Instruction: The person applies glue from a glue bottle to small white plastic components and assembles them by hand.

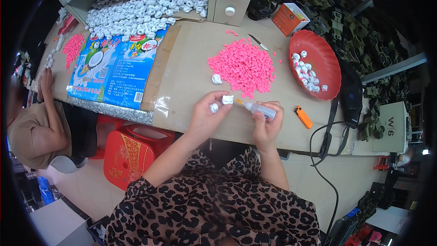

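My left hand (207, 117) is closed, with a small white moulded piece (227, 99) pinched at its fingertips. A second white piece (214, 107) rests among the same fingers. In my right hand (268, 128) is a clear squeeze bottle (263, 111) with a yellowish nozzle, tilted toward the pinched piece. The nozzle tip is at or very near that piece; whether they touch I cannot tell. Just beyond my hands lies a heap of tiny pink pieces (241, 66), and one loose white piece (216, 79) sits at its near left edge.
At right, a red scalloped bowl (324, 48) holds several white pieces with pink parts. Nearby lie an orange lighter-like object (303, 117), a slim knife-like tool (258, 42) and an orange box (287, 20). White pieces (132, 16) pile up at back left. Another person (41, 132) sits left.
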